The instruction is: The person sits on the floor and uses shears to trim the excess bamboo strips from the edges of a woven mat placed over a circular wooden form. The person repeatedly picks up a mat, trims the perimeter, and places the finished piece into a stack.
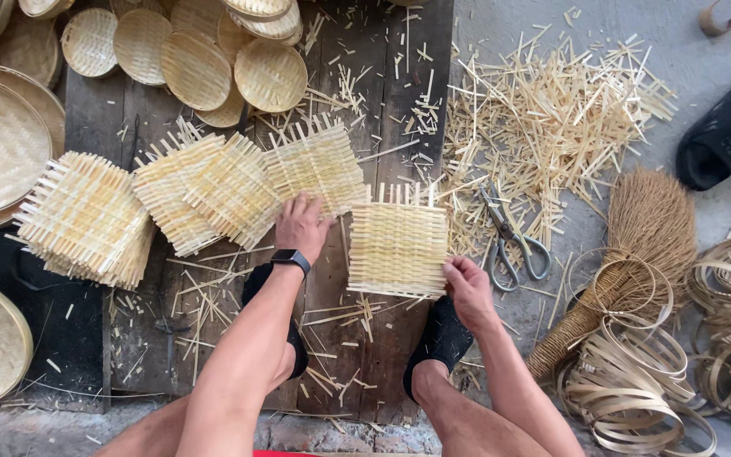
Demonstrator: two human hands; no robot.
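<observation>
A: Woven bamboo mat (pixel 397 247) sits flat on plank floor (pixel 382 101), just ahead of feet. R hand (pixel 469 288) pinches its lower-right corner, fingers closed on edge.

B: L hand (pixel 300 223)?

A: Fingers spread, pressing fanned mat stack (pixel 239 186); not gripping.

B: Progress?

A: Judged mid-batch: many flat mats woven, round finished baskets (pixel 196 63) up top, coiled rim strips (pixel 636 372) unused. Scissors (pixel 513 241) idle beside offcuts.

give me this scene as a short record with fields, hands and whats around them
left hand: left hand rests on the overlapping woven mats
right hand: right hand grips the lower right corner of a single woven mat
surface: dark wooden boards
right side: scissors, heap of offcuts, brush, coiled strips
top left: round woven baskets
</observation>
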